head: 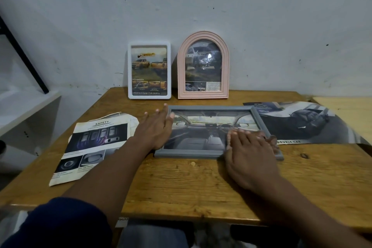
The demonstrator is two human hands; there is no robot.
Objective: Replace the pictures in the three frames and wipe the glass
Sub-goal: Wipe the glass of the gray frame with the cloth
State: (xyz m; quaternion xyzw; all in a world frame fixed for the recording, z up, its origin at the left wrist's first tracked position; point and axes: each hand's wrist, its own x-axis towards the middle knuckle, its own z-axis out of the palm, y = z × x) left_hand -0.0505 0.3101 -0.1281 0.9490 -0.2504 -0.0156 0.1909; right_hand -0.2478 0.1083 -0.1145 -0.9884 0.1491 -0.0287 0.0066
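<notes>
A grey frame with a car-interior picture lies flat on the wooden table. My left hand rests against its left edge, fingers stretched out and thumb over the top-left corner. My right hand lies flat, palm down, on the right part of the glass and looks blurred. A small dark shape at its right side is unclear. A white frame and a pink arched frame stand against the wall behind, each holding a pickup-truck picture.
A loose "SAFETY" brochure page lies left of the grey frame. A large dark car poster lies to its right, partly under it. A white shelf stands at the left. A second, lighter table adjoins on the right.
</notes>
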